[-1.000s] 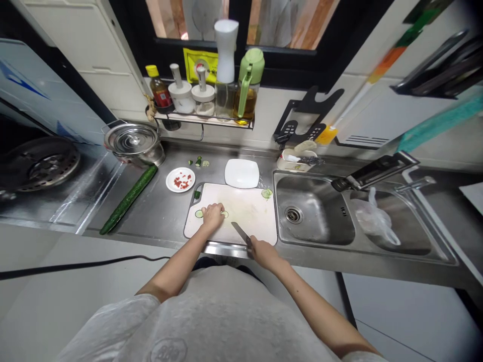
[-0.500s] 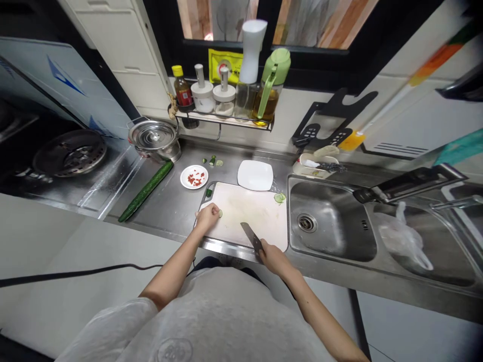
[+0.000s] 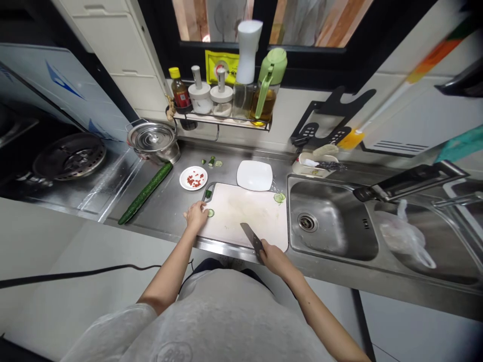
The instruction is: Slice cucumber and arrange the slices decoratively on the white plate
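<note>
The left hand (image 3: 196,217) has shifted left; a cucumber slice (image 3: 211,213) now lies beside it near the cutting board's (image 3: 241,201) left edge; whether the hand grips it is unclear. The right hand (image 3: 275,258) grasps the knife (image 3: 250,235), so slicing seems paused. A whole cucumber (image 3: 145,193) lies farther left.
</note>
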Demonstrator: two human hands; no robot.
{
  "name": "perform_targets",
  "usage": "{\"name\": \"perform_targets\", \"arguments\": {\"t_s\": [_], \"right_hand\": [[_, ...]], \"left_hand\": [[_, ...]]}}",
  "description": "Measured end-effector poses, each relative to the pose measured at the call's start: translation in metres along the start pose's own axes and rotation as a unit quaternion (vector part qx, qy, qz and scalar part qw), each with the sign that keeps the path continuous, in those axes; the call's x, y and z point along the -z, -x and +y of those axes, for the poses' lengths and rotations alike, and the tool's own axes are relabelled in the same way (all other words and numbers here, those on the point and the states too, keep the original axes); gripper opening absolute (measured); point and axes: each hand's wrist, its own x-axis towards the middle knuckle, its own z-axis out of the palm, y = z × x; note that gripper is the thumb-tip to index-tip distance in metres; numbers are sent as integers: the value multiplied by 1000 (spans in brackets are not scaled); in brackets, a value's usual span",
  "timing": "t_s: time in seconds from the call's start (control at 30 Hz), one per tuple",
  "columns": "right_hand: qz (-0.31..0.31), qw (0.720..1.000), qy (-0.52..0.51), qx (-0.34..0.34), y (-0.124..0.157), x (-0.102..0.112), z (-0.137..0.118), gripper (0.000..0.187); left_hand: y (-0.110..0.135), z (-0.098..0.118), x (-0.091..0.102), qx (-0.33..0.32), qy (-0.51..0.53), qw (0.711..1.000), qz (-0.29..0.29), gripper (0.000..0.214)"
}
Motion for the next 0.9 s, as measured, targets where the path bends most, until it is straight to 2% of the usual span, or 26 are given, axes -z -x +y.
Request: {"name": "perform_targets", "arguments": {"t_s": [0.2,0.37,0.47,0.53,0.6,0.77,0.9], "right_hand": [[59,997,-41,-37,-1,5,1,31],[74,994,-50,-69,-1,12,3,32],[74,993,-55,-70,0,12,6,31],[73,993,-61,-72,1,11,9,32],[72,993,-64,-73,0,9,10,31],[77,994,-51,-67,-3,11,7,27],[54,996,-29,-68,-7,18,-4,28]], "left_hand": [[-36,26,2,15,-6,998,57,46],[-56,39,0,-1,-48,998,36,44],[-58,39,0,-18,-62,996,65,39],[-55,40,0,-40,-50,994,85,36],[-47,42,-1,-73,-16,994,80,34],[-4,47,-23,-176,126,976,-30,40],[26,45,-47,-223,149,961,-74,27]]}}
